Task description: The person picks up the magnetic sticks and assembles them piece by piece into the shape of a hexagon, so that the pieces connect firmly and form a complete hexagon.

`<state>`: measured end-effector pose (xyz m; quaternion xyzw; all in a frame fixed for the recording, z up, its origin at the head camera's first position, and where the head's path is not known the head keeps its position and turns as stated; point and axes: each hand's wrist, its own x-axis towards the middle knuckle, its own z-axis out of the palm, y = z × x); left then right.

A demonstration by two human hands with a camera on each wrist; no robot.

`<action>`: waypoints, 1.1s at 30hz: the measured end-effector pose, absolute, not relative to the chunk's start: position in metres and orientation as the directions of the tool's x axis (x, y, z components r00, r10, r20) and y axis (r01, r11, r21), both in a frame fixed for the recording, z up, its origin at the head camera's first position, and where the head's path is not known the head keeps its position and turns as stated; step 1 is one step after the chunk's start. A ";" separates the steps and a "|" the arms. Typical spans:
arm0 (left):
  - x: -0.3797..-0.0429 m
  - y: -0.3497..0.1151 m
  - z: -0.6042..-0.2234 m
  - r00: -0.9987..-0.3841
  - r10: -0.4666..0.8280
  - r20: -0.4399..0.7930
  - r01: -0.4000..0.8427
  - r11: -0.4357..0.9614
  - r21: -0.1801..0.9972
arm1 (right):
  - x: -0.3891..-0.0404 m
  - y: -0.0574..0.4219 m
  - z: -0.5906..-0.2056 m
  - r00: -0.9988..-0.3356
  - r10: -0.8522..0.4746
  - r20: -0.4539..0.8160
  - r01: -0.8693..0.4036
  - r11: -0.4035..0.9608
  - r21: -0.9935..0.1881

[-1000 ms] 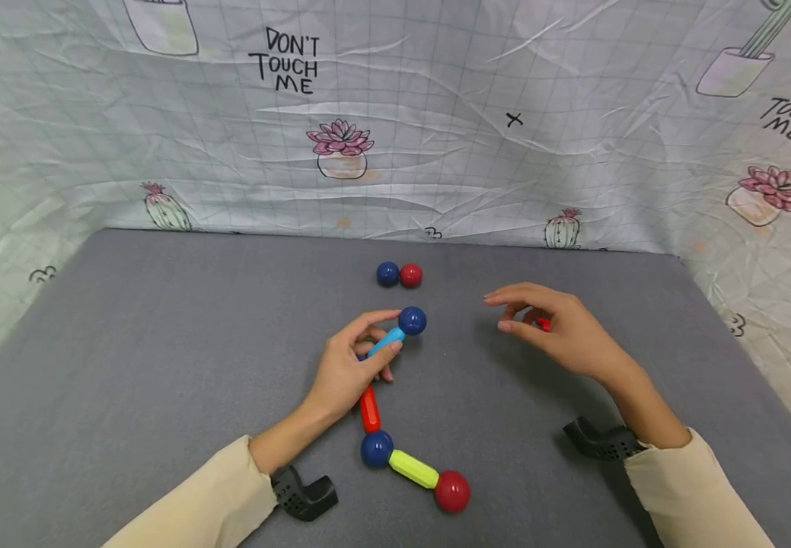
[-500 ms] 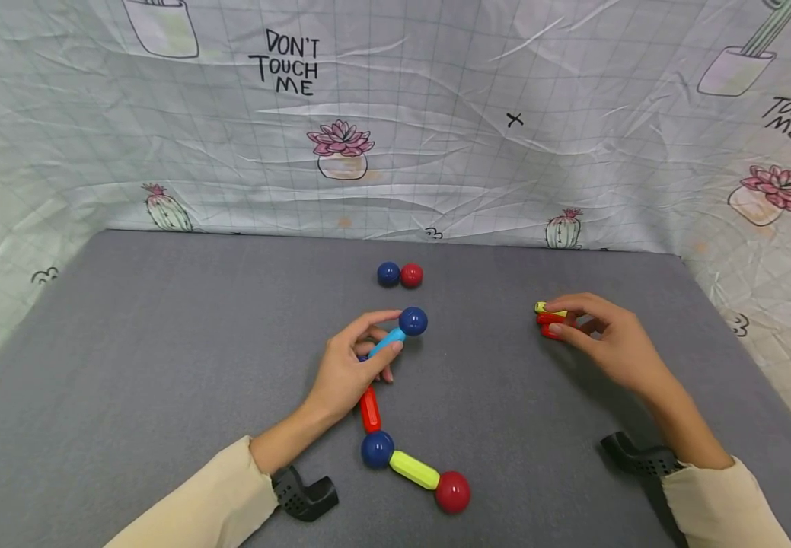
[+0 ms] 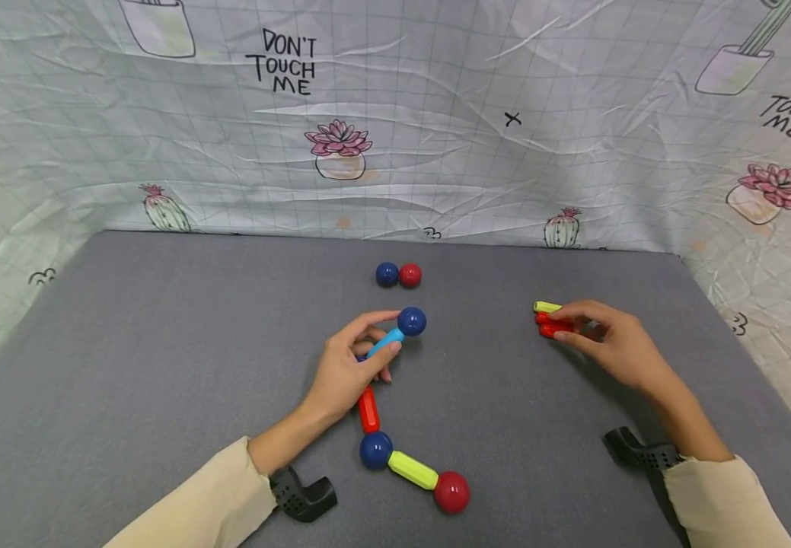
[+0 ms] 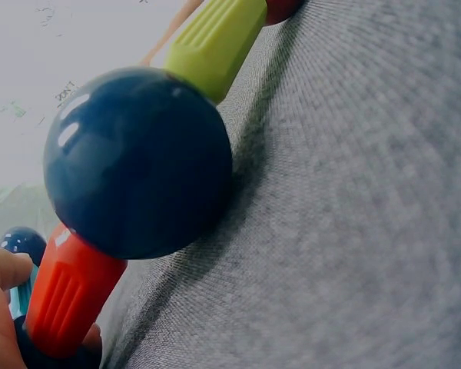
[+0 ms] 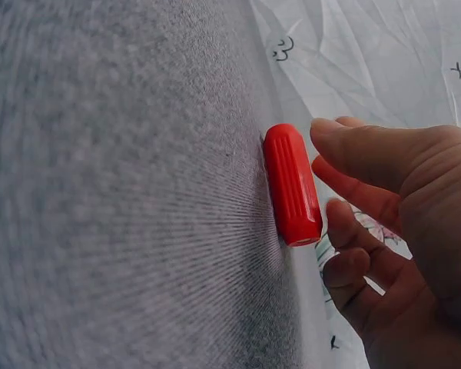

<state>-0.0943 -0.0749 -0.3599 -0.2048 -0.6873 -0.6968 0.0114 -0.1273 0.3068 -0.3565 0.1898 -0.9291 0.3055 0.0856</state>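
Note:
My left hand (image 3: 350, 365) pinches a light blue magnetic stick (image 3: 385, 342) between thumb and fingers. A blue ball (image 3: 412, 321) sits on that stick's far end. A chain leads toward me from under this hand: a red stick (image 3: 369, 411), a blue ball (image 3: 376, 450), a lime stick (image 3: 413, 470) and a red ball (image 3: 451, 492). My right hand (image 3: 614, 342) has its fingertips at a small group of loose sticks, red ones (image 3: 547, 330) and a lime one (image 3: 547, 307). In the right wrist view, a red stick (image 5: 293, 184) lies beside the slightly parted thumb and fingers.
Behind the left hand, a loose blue ball (image 3: 387, 274) and a red ball (image 3: 410, 275) stand side by side on the grey table (image 3: 162, 320). A patterned cloth (image 3: 436, 167) hangs along the table's back and sides.
My right hand has moved right and slightly toward me, uncovering the loose sticks, and its fingertips now lie at them. The left hand stays in place with the light blue stick.

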 end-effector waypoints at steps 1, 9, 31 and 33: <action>-0.094 -0.075 -0.360 -0.915 0.266 0.303 0.299 -0.055 0.953 | -0.127 0.307 -0.357 -0.913 -0.302 0.276 -0.406 0.743 -0.531; -0.095 -0.075 -0.360 -0.915 0.268 0.303 0.299 -0.054 0.953 | -0.128 0.308 -0.359 -0.920 -0.282 0.272 -0.388 0.754 -0.530; -0.094 -0.074 -0.360 -0.913 0.265 0.310 0.307 -0.055 0.950 | -0.127 0.309 -0.358 -0.883 -0.354 0.309 -0.466 0.742 -0.482; -0.093 -0.074 -0.360 -0.913 0.266 0.308 0.305 -0.053 0.951 | -0.127 0.309 -0.358 -0.877 -0.371 0.307 -0.478 0.744 -0.467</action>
